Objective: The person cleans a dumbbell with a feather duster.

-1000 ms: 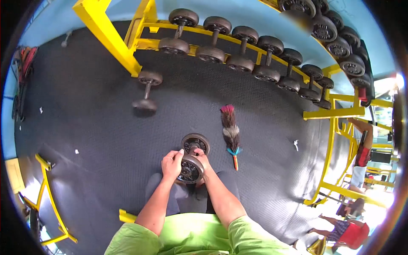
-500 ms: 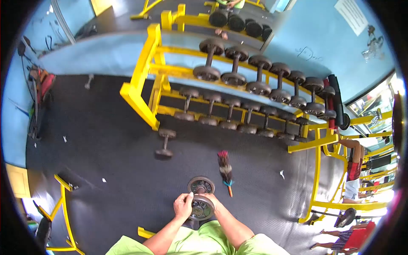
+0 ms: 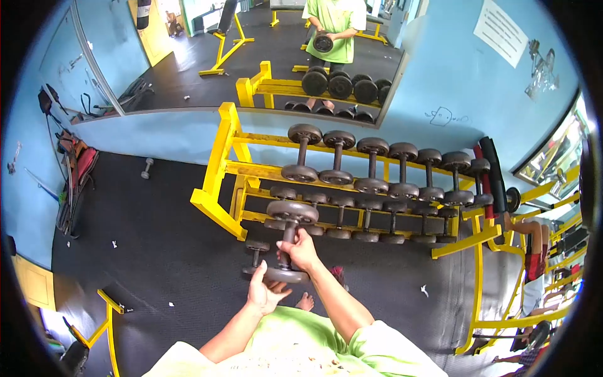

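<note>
A dark dumbbell (image 3: 293, 212) with round plates is held up in front of my body, one plate toward the rack and the other toward me. My right hand (image 3: 300, 251) is wrapped round its handle. At the near plate, my left hand (image 3: 265, 293) cups the lower left edge, thumb up beside it and fingers curled below. Beyond the held dumbbell, a smaller dumbbell (image 3: 256, 247) stands on the floor, partly covered by the near plate. Behind my right forearm shows the pinkish-red tip of a feather duster (image 3: 338, 273); the rest is hidden.
A yellow rack (image 3: 213, 164) holds two rows of dumbbells ahead, under a wall mirror (image 3: 188, 81). A small grey dumbbell (image 3: 147, 168) lies by the left wall. Yellow frames (image 3: 110, 327) stand at left and right. Another person's leg (image 3: 534, 242) shows at far right.
The dumbbell has risen from near my waist and moved forward. My right hand now grips the handle, and my left hand has shifted under the near plate. My view has tilted up, showing more mirror.
</note>
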Available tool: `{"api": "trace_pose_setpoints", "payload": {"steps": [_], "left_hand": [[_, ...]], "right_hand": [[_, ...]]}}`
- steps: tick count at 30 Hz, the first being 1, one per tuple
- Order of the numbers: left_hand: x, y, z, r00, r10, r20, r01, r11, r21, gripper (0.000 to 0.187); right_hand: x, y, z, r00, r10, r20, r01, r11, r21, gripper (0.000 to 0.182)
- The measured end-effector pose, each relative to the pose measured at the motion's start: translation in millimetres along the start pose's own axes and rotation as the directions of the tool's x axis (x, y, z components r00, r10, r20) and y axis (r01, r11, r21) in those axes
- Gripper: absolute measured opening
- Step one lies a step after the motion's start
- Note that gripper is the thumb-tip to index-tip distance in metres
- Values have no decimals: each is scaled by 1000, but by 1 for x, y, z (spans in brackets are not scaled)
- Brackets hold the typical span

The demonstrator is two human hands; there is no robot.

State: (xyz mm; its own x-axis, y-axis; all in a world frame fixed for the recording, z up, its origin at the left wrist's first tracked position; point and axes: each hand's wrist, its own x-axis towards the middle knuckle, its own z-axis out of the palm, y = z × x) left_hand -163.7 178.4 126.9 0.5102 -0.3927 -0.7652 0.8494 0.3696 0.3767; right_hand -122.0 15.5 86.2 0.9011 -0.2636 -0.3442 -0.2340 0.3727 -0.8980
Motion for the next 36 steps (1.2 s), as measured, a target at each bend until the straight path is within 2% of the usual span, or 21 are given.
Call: {"api": "trace_pose_setpoints", "payload": {"steps": [1,3,5,7,10,12,13,16,18,20,22,24,25,28,30,36], "left_hand": [[2,10,6,1000,3,-4,-3,1000,-7,61],[11,34,19,964,171,205,-161,985,-64,62],[25,65,29,957,187,221,-182,982,-41,59],[47,97,36,948,221,228,-220,975,-28,51],[92,144,36,928,248,276,-244,968,-52,47],[123,174,35,944,217,250,-206,976,-71,45],[139,189,35,954,206,217,-191,978,-87,42],[180,228,41,964,211,161,-201,976,-79,40],[217,247,34,972,163,172,-145,983,-112,37],[239,259,33,969,178,169,-162,981,-105,35],[259,268,37,976,167,136,-153,982,-110,32],[276,276,37,971,168,168,-154,983,-98,30],[284,280,40,973,164,163,-148,984,-102,30],[304,285,43,974,156,166,-137,983,-119,29],[322,286,40,986,90,140,-68,986,-153,34],[345,286,43,986,66,155,-41,986,-160,33]], "right_hand": [[20,2,3,994,-105,-14,103,990,-92,38],[31,-43,22,990,-142,22,143,986,-81,44],[55,-64,37,987,-162,23,164,982,-94,46],[91,-76,51,956,-290,44,294,942,-165,48],[153,-80,68,931,-362,37,355,879,-319,47],[196,-80,79,959,-284,22,276,909,-312,48],[215,-84,84,986,-168,8,163,943,-291,48],[266,-87,99,991,-136,-5,132,969,-211,49],[300,-79,103,986,-168,-11,164,972,-165,48],[328,-68,102,982,-188,-35,174,954,-244,45],[356,-56,99,986,-161,-35,150,965,-214,43],[377,-48,97,981,-186,-60,173,970,-171,43],[386,-47,95,983,-167,-77,149,968,-201,44],[404,-44,88,975,-205,-81,187,964,-189,43],[416,-39,81,979,-190,-76,172,965,-197,42],[434,-28,69,988,-107,-109,87,980,-180,42]]}}
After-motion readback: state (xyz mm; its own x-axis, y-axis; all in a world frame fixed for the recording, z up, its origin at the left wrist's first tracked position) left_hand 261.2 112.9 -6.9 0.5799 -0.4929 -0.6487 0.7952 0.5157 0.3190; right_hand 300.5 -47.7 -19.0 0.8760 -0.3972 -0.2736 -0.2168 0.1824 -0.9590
